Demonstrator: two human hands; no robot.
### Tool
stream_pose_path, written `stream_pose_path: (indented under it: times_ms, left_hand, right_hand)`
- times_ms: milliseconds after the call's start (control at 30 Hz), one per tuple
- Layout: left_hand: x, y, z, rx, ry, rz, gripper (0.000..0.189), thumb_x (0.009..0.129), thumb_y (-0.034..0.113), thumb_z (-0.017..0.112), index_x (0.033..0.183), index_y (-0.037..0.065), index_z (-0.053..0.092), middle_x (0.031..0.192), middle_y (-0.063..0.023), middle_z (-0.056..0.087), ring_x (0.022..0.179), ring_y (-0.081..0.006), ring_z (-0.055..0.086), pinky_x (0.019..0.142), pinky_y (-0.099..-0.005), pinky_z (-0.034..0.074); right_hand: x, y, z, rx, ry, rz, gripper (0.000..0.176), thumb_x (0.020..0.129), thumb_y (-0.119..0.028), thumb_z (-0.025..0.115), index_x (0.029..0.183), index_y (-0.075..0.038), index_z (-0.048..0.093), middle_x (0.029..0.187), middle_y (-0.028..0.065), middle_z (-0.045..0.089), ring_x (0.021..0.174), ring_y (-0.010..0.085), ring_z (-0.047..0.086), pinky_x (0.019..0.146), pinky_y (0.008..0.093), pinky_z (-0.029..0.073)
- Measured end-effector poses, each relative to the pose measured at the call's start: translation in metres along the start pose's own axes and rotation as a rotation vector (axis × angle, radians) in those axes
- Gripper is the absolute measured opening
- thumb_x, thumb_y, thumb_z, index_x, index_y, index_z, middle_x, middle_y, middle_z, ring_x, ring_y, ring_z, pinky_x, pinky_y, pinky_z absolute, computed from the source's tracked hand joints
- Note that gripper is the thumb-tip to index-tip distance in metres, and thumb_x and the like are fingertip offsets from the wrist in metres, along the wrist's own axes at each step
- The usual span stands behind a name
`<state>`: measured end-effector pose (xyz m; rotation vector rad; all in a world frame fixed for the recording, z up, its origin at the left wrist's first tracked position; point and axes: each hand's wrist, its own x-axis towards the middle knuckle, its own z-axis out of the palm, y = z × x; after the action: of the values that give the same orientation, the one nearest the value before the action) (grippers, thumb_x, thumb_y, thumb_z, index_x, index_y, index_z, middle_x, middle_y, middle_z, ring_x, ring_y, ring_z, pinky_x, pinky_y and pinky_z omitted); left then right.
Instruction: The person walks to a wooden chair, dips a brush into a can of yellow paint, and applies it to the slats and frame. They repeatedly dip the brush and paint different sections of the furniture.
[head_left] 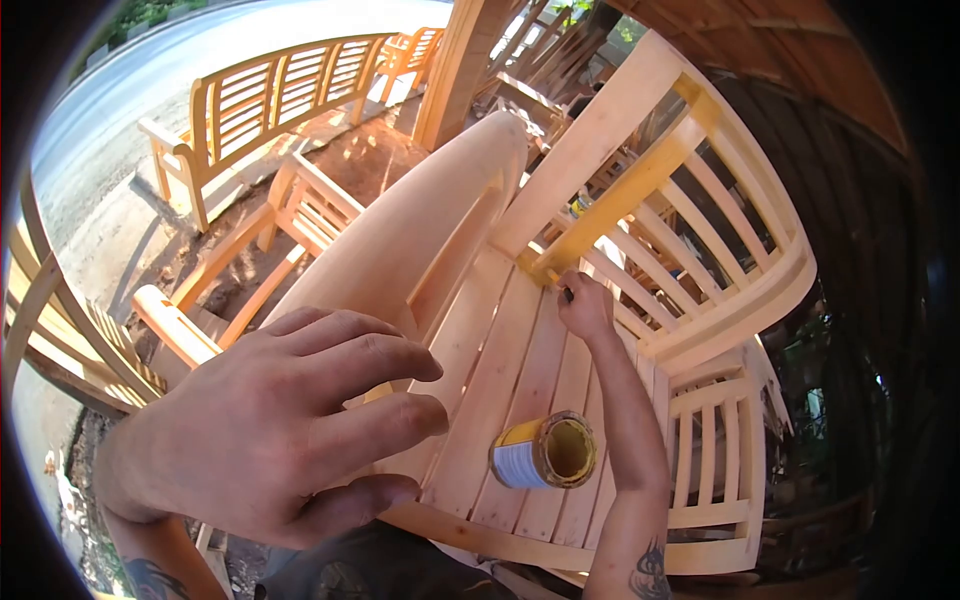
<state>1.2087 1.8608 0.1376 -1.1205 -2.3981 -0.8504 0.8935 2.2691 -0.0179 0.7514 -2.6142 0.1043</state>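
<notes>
My left hand (290,420) is raised close to the camera, over the near armrest (420,210) of a pale wooden bench. Its fingers are spread and hold nothing. Farther off, my right hand (587,305) is closed around a paintbrush, mostly hidden by the fingers, at the corner where seat and backrest meet. Yellow finish wets the inner face of the backrest upright (630,205) and part of the top rail; the slats (665,245) beside it look bare. On the slatted seat (520,370) stands an open can (545,452) with yellow smears around its rim.
An orange-toned bench (280,95) stands outside at the upper left, with an armchair frame (310,205) nearer. A wooden post (450,80) rises behind the armrest. Another slatted piece (715,460) sits at the right, against the dark side of the shelter.
</notes>
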Motion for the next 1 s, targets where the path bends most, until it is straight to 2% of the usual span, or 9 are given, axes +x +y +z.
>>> stream_pose_path:
  times_ms: [67, 267, 367, 467, 567, 667, 867, 967, 1000]
  left_hand:
    - [0.000, -0.001, -0.001, 0.002, -0.006, 0.003, 0.037, 0.082, 0.030, 0.084, 0.107, 0.005, 0.073, 0.119, -0.0192, 0.069, 0.108, -0.0376, 0.068, 0.093, -0.0462, 0.055]
    - [0.001, 0.000, 0.001, -0.006, 0.000, 0.001, 0.037, 0.082, 0.031, 0.084, 0.107, 0.005, 0.073, 0.120, -0.0190, 0.069, 0.109, -0.0373, 0.068, 0.092, -0.0458, 0.055]
    - [-0.001, -0.001, 0.001, -0.015, -0.003, 0.013, 0.037, 0.082, 0.031, 0.084, 0.106, 0.006, 0.073, 0.119, -0.0187, 0.069, 0.108, -0.0373, 0.068, 0.092, -0.0457, 0.055]
    - [-0.001, -0.002, 0.001, -0.028, -0.008, 0.027, 0.037, 0.083, 0.031, 0.084, 0.107, 0.006, 0.073, 0.119, -0.0186, 0.069, 0.108, -0.0375, 0.068, 0.093, -0.0456, 0.055]
    - [0.000, -0.001, 0.001, -0.031, -0.012, 0.033, 0.036, 0.084, 0.031, 0.084, 0.107, 0.005, 0.073, 0.119, -0.0187, 0.069, 0.108, -0.0374, 0.068, 0.093, -0.0455, 0.055]
    - [0.000, 0.000, 0.001, -0.036, -0.005, 0.029, 0.036, 0.084, 0.030, 0.084, 0.108, 0.006, 0.073, 0.119, -0.0187, 0.069, 0.108, -0.0373, 0.068, 0.093, -0.0455, 0.055]
    - [-0.002, -0.002, 0.001, -0.050, 0.006, 0.042, 0.037, 0.084, 0.031, 0.084, 0.109, 0.006, 0.073, 0.118, -0.0186, 0.069, 0.107, -0.0366, 0.068, 0.092, -0.0451, 0.055]
    - [-0.001, -0.003, 0.000, -0.057, 0.002, 0.050, 0.036, 0.084, 0.031, 0.083, 0.109, 0.006, 0.073, 0.118, -0.0187, 0.069, 0.106, -0.0362, 0.068, 0.092, -0.0448, 0.055]
    - [-0.001, -0.003, 0.001, -0.056, 0.000, 0.052, 0.036, 0.084, 0.030, 0.083, 0.109, 0.006, 0.073, 0.118, -0.0187, 0.069, 0.106, -0.0361, 0.068, 0.091, -0.0446, 0.055]
  right_hand:
    - [-0.002, -0.014, -0.006, 0.014, -0.018, -0.024, 0.014, 0.083, -0.012, 0.069, 0.098, -0.011, 0.067, 0.093, 0.0161, 0.072, 0.083, 0.0389, 0.071, 0.073, 0.0501, 0.058]
    - [0.007, 0.013, 0.016, -0.021, 0.038, -0.054, 0.016, 0.083, -0.009, 0.072, 0.098, -0.011, 0.067, 0.092, 0.0151, 0.070, 0.080, 0.0378, 0.070, 0.071, 0.0489, 0.057]
    - [-0.011, 0.005, -0.004, -0.005, 0.225, -0.016, 0.018, 0.083, -0.009, 0.073, 0.099, -0.011, 0.067, 0.093, 0.0142, 0.070, 0.080, 0.0381, 0.070, 0.070, 0.0481, 0.057]
    - [-0.026, -0.017, -0.033, 0.061, 0.184, -0.028, 0.020, 0.083, -0.008, 0.072, 0.102, -0.010, 0.067, 0.096, 0.0158, 0.070, 0.082, 0.0382, 0.071, 0.072, 0.0491, 0.059]
    - [-0.025, -0.011, -0.010, 0.033, 0.083, -0.105, 0.021, 0.084, -0.008, 0.071, 0.104, -0.010, 0.067, 0.097, 0.0166, 0.070, 0.082, 0.0383, 0.071, 0.071, 0.0493, 0.059]
    - [-0.006, 0.000, 0.021, -0.001, 0.045, -0.025, 0.018, 0.085, -0.010, 0.073, 0.102, -0.011, 0.068, 0.092, 0.0151, 0.069, 0.081, 0.0377, 0.070, 0.071, 0.0485, 0.057]
    - [0.000, -0.016, -0.002, -0.038, 0.264, 0.005, 0.020, 0.083, -0.008, 0.072, 0.102, -0.008, 0.065, 0.092, 0.0153, 0.065, 0.083, 0.0371, 0.069, 0.068, 0.0490, 0.058]
    - [-0.006, -0.030, -0.022, -0.092, 0.482, -0.100, 0.022, 0.083, -0.007, 0.072, 0.102, -0.007, 0.063, 0.090, 0.0136, 0.060, 0.083, 0.0344, 0.067, 0.065, 0.0481, 0.057]
    - [-0.008, -0.029, -0.018, -0.117, 0.431, -0.128, 0.021, 0.082, -0.007, 0.072, 0.102, -0.007, 0.063, 0.090, 0.0133, 0.059, 0.083, 0.0341, 0.066, 0.065, 0.0475, 0.057]
